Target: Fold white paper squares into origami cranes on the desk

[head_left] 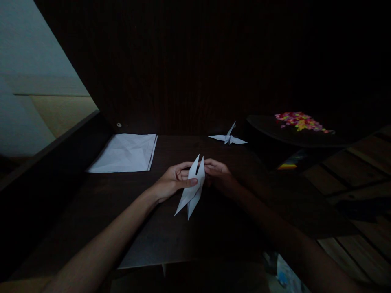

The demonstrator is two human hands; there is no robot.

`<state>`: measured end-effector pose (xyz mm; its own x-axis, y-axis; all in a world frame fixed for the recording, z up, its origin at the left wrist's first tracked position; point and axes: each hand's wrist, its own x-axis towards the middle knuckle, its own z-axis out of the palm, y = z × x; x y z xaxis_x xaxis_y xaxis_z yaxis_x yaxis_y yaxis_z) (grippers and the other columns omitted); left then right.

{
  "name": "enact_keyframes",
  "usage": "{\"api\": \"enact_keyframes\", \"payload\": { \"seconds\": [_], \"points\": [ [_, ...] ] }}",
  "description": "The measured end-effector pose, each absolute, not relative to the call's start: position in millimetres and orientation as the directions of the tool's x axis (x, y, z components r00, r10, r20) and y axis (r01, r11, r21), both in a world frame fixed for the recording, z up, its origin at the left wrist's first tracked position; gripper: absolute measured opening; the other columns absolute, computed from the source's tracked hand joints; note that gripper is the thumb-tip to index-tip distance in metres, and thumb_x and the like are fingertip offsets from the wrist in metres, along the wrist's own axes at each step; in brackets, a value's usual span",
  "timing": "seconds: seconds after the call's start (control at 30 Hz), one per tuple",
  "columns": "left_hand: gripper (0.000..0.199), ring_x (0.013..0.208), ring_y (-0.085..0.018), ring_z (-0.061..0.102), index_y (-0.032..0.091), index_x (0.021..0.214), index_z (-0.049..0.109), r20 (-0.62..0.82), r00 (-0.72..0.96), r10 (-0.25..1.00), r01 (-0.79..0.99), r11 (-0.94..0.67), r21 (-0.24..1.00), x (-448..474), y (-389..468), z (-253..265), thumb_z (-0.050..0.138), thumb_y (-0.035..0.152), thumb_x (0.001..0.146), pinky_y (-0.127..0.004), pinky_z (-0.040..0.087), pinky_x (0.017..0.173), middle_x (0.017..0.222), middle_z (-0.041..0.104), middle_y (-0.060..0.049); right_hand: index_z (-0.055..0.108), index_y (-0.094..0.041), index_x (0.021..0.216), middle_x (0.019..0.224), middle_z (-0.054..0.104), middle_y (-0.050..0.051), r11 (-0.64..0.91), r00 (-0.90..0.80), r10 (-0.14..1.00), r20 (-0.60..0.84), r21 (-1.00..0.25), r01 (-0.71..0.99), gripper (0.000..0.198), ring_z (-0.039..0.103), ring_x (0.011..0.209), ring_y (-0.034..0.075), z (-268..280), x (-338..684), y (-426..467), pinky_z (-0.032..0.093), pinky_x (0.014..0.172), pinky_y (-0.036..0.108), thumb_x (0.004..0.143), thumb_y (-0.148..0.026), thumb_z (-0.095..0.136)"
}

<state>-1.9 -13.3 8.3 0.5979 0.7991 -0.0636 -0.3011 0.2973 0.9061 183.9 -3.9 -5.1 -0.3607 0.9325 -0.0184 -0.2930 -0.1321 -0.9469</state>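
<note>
A folded white origami paper [193,191] with narrow pointed tips at both ends is held above the dark desk [159,244]. My left hand [174,181] grips it from the left, thumb across the front and fingers behind. On its right edge, my right hand [219,173] is closed with the fingers bent against the paper; the fingertips are partly hidden in shadow. Beyond the hands, a finished-looking white paper crane [228,139] stands near the back panel. A stack of creased white square sheets [125,152] lies at the back left.
A dark raised side board [51,150] borders the desk on the left. At the right, a rounded dark shelf [262,126] carries a cluster of pink, red and yellow small pieces [301,121]. Wooden slats [357,162] show beyond it. The scene is dim.
</note>
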Motion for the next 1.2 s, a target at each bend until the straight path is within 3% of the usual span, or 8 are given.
{"api": "enact_keyframes", "payload": {
  "seconds": [0.17,0.3,0.5,0.77,0.9,1.2],
  "points": [
    [0.059,0.071,-0.014,0.065,0.015,0.120,0.056,-0.113,0.525,0.843,-0.266,0.289,0.920,-0.5,-13.8,9.9,0.078,0.015,0.066,-0.025,0.049,0.067,0.090,0.071,-0.007,0.062,-0.018,0.084,0.062,0.057,-0.003,-0.131,-0.338,0.941,-0.026,-0.947,-0.293,0.026,0.040,0.043,0.006,-6.0,186.2,-1.0,0.028,0.037,0.017,0.062,-0.025,0.074],
    [0.051,0.067,-0.013,0.063,0.015,0.112,0.062,-0.139,0.511,0.848,-0.187,0.268,0.945,0.8,-14.8,10.2,0.079,0.017,0.064,-0.025,0.047,0.066,0.085,0.071,-0.005,0.059,-0.018,0.079,0.063,0.056,-0.004,-0.129,-0.336,0.941,-0.031,-0.953,-0.275,0.022,0.034,0.042,0.004,-9.7,187.8,-0.9,0.024,0.038,0.016,0.062,-0.023,0.073],
    [0.036,0.067,-0.013,0.063,0.014,0.097,0.067,-0.127,0.491,0.862,-0.148,0.227,0.963,2.7,-15.6,9.4,0.079,0.021,0.063,-0.024,0.046,0.064,0.080,0.070,-0.003,0.056,-0.019,0.077,0.072,0.060,-0.002,-0.083,-0.331,0.944,-0.003,-0.970,-0.228,0.024,0.039,0.046,0.005,-10.6,188.5,-2.2,0.027,0.040,0.018,0.063,-0.028,0.074],
    [0.042,0.074,-0.016,0.066,0.014,0.098,0.066,-0.089,0.379,0.921,-0.160,0.161,0.974,3.2,-14.1,8.7,0.081,0.026,0.061,-0.026,0.049,0.066,0.088,0.072,-0.006,0.059,-0.019,0.082,0.065,0.058,-0.004,0.006,-0.281,0.957,0.067,-0.978,-0.211,0.026,0.042,0.044,0.006,-12.9,190.7,2.5,0.030,0.038,0.018,0.062,-0.028,0.074],
    [0.041,0.075,-0.017,0.066,0.013,0.096,0.065,-0.054,0.318,0.947,-0.149,0.106,0.983,4.3,-13.2,5.4,0.081,0.029,0.061,-0.027,0.050,0.067,0.086,0.071,-0.006,0.062,-0.017,0.087,0.063,0.061,-0.002,0.059,-0.258,0.960,0.113,-0.977,-0.207,0.027,0.055,0.047,0.011,-11.3,187.7,1.5,0.042,0.039,0.022,0.069,-0.036,0.071],
    [0.037,0.076,-0.017,0.065,0.013,0.095,0.065,0.037,0.297,0.954,-0.096,-0.009,0.995,6.9,-12.0,-1.7,0.078,0.030,0.064,-0.028,0.050,0.070,0.085,0.070,-0.005,0.062,-0.016,0.076,0.051,0.061,-0.001,0.136,-0.100,0.985,0.144,-0.988,-0.076,0.029,0.060,0.043,0.014,-3.9,183.0,-1.3,0.047,0.042,0.026,0.071,-0.042,0.072]
  ]
}}
